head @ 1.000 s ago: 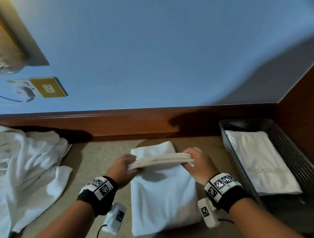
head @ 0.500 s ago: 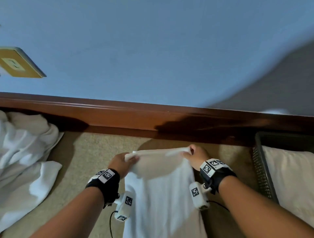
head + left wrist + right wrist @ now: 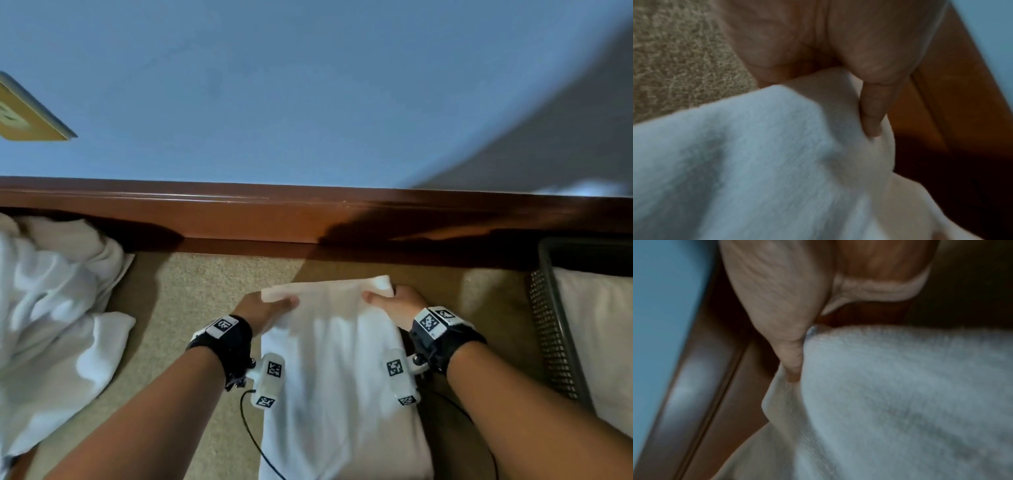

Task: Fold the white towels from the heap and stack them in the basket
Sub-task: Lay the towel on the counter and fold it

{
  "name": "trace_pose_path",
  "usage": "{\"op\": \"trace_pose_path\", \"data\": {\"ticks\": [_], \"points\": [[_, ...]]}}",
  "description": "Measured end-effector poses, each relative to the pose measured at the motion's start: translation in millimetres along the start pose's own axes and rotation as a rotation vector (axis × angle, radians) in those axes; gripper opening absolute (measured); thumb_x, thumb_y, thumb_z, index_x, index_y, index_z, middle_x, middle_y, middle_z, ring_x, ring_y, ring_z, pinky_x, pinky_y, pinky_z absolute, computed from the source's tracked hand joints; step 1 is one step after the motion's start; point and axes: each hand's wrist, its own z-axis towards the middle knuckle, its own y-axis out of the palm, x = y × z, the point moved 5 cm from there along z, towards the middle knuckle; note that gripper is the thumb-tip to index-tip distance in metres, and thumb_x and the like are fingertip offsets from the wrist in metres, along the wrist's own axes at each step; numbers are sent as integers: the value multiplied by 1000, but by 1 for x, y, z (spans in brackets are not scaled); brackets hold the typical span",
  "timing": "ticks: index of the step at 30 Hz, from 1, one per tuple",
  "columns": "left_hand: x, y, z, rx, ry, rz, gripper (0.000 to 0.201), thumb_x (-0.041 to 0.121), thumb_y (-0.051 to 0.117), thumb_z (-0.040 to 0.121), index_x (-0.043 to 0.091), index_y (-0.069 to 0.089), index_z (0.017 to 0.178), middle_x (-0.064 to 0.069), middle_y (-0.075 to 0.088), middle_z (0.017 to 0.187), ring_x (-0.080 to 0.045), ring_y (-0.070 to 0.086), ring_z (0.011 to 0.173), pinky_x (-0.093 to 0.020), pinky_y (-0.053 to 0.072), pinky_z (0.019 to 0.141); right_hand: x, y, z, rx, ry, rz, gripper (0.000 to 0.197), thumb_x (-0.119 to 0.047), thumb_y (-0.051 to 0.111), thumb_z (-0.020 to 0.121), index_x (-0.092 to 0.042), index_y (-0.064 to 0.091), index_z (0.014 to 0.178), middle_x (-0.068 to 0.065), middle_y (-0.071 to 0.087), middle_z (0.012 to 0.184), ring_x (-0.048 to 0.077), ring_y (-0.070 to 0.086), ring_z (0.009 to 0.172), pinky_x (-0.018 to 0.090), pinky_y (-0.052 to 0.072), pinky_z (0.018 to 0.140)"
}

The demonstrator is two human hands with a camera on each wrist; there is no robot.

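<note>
- Head view: no brand or readable text anywhere; only black-and-white square code tags on your wristbands (image 3: 224, 325) & on the small white wrist cams below them. The gold plate (image 3: 24, 114) on the wall, upper L, has a mark too blurred to read.
- Surface is a beige, coarse carpet (image 3: 205, 284); a dark red-brown wooden ledge (image 3: 274, 212) runs along its far edge, w/ a plain blue wall (image 3: 308, 85) above.
- The towel (image 3: 335, 359) you're folding is white, soft pile, lying on the carpet between your forearms; its far edge is lifted off the surface, near end flat.
- Your left hand (image 3: 263, 310) pinches the far L corner, thumb on top of the cloth; left wrist view shows the thumb (image 3: 872, 110) pressed onto the pile.
- Your right hand (image 3: 394, 303) pinches the far R corner the same way; right wrist view shows cloth (image 3: 900, 402) tucked against the thumb.
- The heap (image 3: 51, 308) of rumpled white towels sits far L on the carpet, apart from your towel.
- The basket (image 3: 551, 342), dark mesh, is at far R w/ a folded white towel (image 3: 596, 335) lying inside.
</note>
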Motion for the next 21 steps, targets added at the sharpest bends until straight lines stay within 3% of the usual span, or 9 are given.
{"op": "trace_pose_path", "data": {"ticks": [3,5,7,10,13,16,18,20,21], "points": [[26,-5,-43,-51,123,-166,43,30,86,73,12,69,108,-11,76,98,-32,73,89,-48,60,79,-25,-17,-54,36,-220,86,22,-40,78,82,-22,71,91,-2,76,89,14,72,79,35,60,78],[45,-16,-80,-79,250,-256,53,23,88,68,8,65,113,-15,74,102,-34,72,91,-42,60,70,-40,-33,-97,94,-401,179,12,-27,79,84,-19,71,89,2,76,89,19,72,82,44,59,82],[66,-29,-120,-102,444,-313,55,15,84,65,4,63,115,-12,74,103,-26,71,89,-31,58,68,-50,-53,-143,176,-576,217,11,-16,79,83,-16,70,90,7,75,88,20,70,81,47,58,80],[88,-49,-177,-116,731,-310,45,-2,85,66,6,61,103,2,73,92,-11,66,83,-20,54,73,-57,-72,-211,275,-797,143,22,-14,77,76,-17,65,94,7,70,86,14,63,76,34,52,69],[88,-61,-215,-112,983,-149,38,17,86,73,17,57,97,-1,66,96,-13,60,84,-24,51,75,-52,-72,-263,378,-982,-45,32,-10,79,72,-21,59,95,-1,63,89,12,61,78,24,50,66],[55,-61,-220,80,1167,152,30,32,76,74,29,56,96,-8,55,105,-15,55,95,-22,45,84,-21,-49,-274,476,-1033,-296,44,-10,81,68,-28,51,94,-7,50,94,2,50,77,13,38,61],[8,-49,-203,148,1122,334,32,25,73,74,37,54,97,-3,50,108,-18,52,99,-30,46,87,16,-21,-258,429,-971,-438,45,-17,80,69,-33,48,97,-12,43,97,5,46,72,15,32,58],[-52,-32,-176,85,867,618,44,18,75,74,43,53,102,1,44,118,-24,47,109,-44,45,95,65,14,-230,300,-760,-611,41,-23,78,73,-30,52,105,-11,43,103,13,50,79,20,35,62],[-85,-23,-164,2,695,789,46,20,77,77,46,51,106,2,42,125,-25,44,117,-46,42,101,93,31,-215,207,-614,-689,41,-27,78,76,-27,52,107,-9,45,107,15,53,87,23,38,68]]}}
